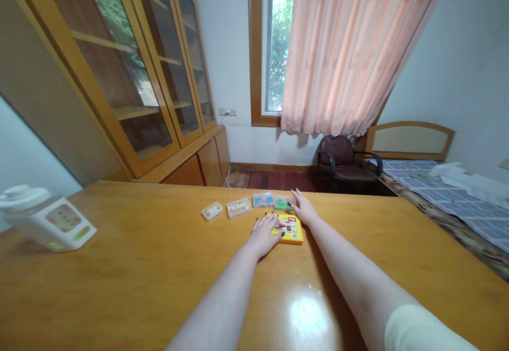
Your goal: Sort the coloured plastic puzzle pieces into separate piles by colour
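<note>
On the wooden table lies a flat yellow box (292, 229) with printed pictures on its top. My left hand (264, 234) rests over its left part, fingers spread and the thumb lying across the top. My right hand (305, 209) is at the right end of a clear plastic case with green pieces (283, 203), just behind the yellow box. Its fingers are apart and reach over the case's edge. To the left stand a case with blue pieces (263, 200), a case with pale pieces (238, 208) and a smaller clear case (212, 211).
A white-lidded clear container (51, 221) stands at the table's left side. Beyond the wooden table (159, 277) are a glass-doored cabinet (159, 59), a brown armchair (345, 160), a pink curtain (353, 49) and a bed (457, 192) on the right.
</note>
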Motion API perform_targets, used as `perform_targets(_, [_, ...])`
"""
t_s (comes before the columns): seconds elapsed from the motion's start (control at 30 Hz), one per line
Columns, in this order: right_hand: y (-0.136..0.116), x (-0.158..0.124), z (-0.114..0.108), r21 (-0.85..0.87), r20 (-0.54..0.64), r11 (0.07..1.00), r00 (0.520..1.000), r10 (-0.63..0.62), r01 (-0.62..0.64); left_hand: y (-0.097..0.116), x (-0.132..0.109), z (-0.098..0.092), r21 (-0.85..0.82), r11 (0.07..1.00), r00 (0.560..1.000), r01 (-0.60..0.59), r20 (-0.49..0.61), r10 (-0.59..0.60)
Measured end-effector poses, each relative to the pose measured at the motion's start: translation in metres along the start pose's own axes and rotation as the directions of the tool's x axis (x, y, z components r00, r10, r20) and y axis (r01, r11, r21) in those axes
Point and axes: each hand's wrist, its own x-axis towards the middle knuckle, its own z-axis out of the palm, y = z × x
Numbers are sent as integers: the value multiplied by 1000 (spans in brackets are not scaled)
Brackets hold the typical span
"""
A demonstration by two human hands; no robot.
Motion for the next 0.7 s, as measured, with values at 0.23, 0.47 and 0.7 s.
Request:
perform_targets(0.23, [3, 7, -3, -13, 173, 999, 984, -47, 50, -2, 2, 1, -5, 1000, 1000, -8, -14, 8])
perform_targets(0.47, [11, -8, -10, 276, -12, 956, 994, 108, -101, -1, 0, -2, -24, 1000, 999, 20, 43, -19])
perform_targets(0.7, [-3, -64, -16, 480, -28, 877, 998, 59, -39, -6, 2, 9, -148, 988, 998, 50, 45, -44])
